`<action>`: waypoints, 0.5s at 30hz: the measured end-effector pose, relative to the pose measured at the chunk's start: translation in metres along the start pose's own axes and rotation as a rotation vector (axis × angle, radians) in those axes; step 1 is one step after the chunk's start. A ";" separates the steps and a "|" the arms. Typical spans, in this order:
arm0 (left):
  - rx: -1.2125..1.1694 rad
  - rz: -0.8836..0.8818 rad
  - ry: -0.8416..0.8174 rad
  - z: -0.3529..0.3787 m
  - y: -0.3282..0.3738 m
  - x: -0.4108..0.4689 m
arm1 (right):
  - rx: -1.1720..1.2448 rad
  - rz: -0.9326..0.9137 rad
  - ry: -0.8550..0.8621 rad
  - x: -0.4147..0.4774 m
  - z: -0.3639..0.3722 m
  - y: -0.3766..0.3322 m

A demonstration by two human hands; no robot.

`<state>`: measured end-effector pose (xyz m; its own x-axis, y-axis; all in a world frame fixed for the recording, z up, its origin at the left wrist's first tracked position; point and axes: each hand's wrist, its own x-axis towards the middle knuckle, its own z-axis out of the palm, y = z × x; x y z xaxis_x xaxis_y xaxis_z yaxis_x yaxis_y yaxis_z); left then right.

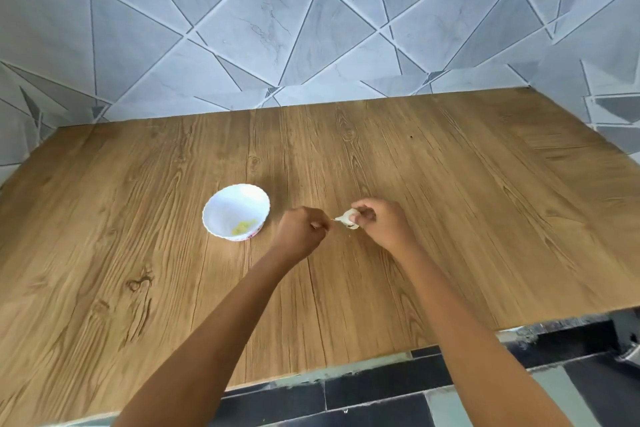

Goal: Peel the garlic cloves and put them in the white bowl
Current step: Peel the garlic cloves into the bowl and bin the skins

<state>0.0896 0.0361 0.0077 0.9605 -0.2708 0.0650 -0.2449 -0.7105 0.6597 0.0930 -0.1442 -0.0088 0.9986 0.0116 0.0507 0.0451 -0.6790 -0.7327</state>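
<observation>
Head view, looking down over a wooden table (450,184) set against a wall of grey geometric tiles (242,28). Just left of the frame's centre, a white bowl (221,199) with a scalloped rim, upright on the wood, with a few yellowish peeled cloves (244,226) at its bottom. Reaching in from the lower edge, two bare forearms, drawing close together just right of the bowl, near the middle of the frame. Right hand (382,224) right of centre, thumb and fingertips clamped on a garlic clove (346,218), white and papery, held over the tabletop and apart from the bowl. Left hand (299,232) between bowl and clove, fingers curled tight together, thumb against forefinger, seemingly pinching a thin strand of skin (333,219) that leads to the clove, though too blurred to be sure. Along the bottom edge, dark and pale floor tiles (381,388) below the table's front edge
</observation>
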 end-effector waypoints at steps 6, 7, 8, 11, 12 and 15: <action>-0.096 -0.082 0.060 0.033 0.014 0.004 | 0.150 0.140 0.148 -0.003 -0.001 0.017; -0.093 -0.084 0.074 0.038 0.017 0.005 | 0.171 0.150 0.158 -0.003 0.000 0.018; -0.081 -0.085 0.086 0.042 0.021 0.007 | 0.187 0.155 0.164 -0.003 0.001 0.019; -0.009 -0.104 0.109 0.054 0.028 0.018 | 0.238 0.180 0.189 0.000 0.002 0.021; 0.018 -0.117 0.119 0.056 0.030 0.020 | 0.252 0.190 0.196 0.001 0.003 0.022; 0.056 -0.145 0.159 0.059 0.033 0.024 | 0.272 0.188 0.206 0.001 0.002 0.023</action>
<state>0.0970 -0.0324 -0.0134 0.9938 -0.0603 0.0930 -0.1055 -0.7708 0.6282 0.0954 -0.1582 -0.0274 0.9652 -0.2613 0.0137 -0.1052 -0.4355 -0.8940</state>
